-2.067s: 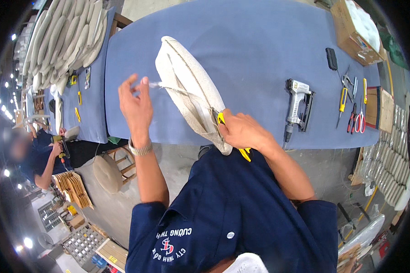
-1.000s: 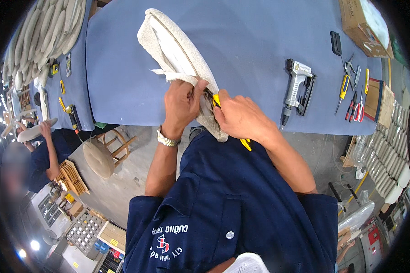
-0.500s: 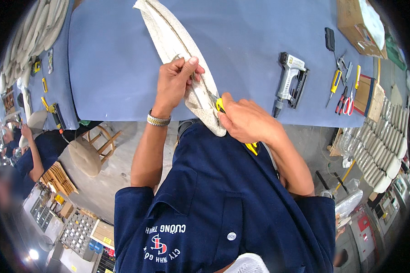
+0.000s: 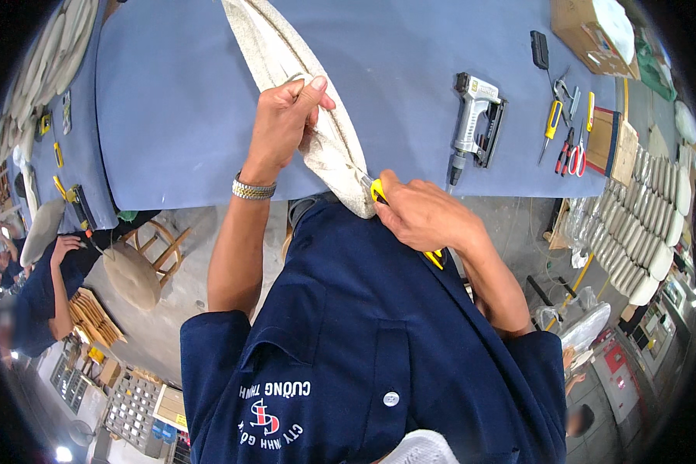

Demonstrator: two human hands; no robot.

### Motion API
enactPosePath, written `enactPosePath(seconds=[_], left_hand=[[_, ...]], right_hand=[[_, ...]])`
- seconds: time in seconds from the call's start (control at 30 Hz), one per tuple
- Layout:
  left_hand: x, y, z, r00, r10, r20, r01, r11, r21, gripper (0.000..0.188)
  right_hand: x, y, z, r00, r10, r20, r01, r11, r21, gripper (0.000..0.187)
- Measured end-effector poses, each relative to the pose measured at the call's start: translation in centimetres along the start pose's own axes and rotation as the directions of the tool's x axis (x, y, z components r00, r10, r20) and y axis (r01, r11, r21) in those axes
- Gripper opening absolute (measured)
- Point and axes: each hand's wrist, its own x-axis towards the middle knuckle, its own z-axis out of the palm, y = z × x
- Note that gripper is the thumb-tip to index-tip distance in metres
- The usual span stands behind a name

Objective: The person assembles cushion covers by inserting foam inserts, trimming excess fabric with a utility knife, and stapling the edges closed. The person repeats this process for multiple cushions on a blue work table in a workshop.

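A long, narrow beige fabric-covered pad (image 4: 334,133) lies slantwise over the near edge of the blue table, its lower end against my shirt. My left hand (image 4: 286,116) is closed on the fabric beside the lengthwise seam, thumb raised against curled fingers. In my closed right hand (image 4: 427,210) is a hand tool (image 4: 377,190) with a yellow-and-black handle. Its metal tip touches the fabric near the pad's lower end. My palm hides most of the tool, so its exact kind cannot be made out.
On the blue table (image 4: 185,100) lie a staple gun (image 4: 475,120), a yellow screwdriver (image 4: 551,127) and red-handled scissors (image 4: 577,160). A cardboard box (image 4: 588,35) stands far right. Stacked pads (image 4: 642,224) are at the right, and a co-worker's arm (image 4: 60,286) shows at the left.
The whole view has shifted, so the table and its tools sit further left and slightly higher. The right hand's tool tip has moved slightly toward the pad's lower end; both hands keep their holds.
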Motion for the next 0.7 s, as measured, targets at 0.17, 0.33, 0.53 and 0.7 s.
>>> enactPosePath(seconds=[0.17, 0.33, 0.53, 0.7], left_hand=[[0.4, -0.1, -0.3, 0.999, 0.030, 0.028, -0.030, 1.000, 0.003, 0.043], [0.5, 0.1, -0.3, 1.000, 0.004, 0.010, -0.004, 1.000, -0.026, 0.041], [1.5, 1.1, -0.8, 0.997, 0.010, 0.076, -0.016, 0.997, 0.076, 0.038], [0.3, 1.0, -1.1, 1.000, 0.021, -0.016, -0.017, 0.975, 0.223, 0.041]], right_hand=[[-0.6, 0.4, 0.6, 1.000, 0.005, 0.014, -0.004, 0.999, -0.036, 0.034], [-1.5, 0.5, 1.2, 1.000, -0.005, -0.012, 0.004, 0.997, -0.083, 0.036], [-2.2, 1.8, 2.4, 0.990, -0.021, -0.137, 0.000, 0.988, -0.154, 0.035], [-1.8, 7.4, -0.4, 0.895, 0.118, -0.431, -0.081, 0.991, 0.105, 0.037]])
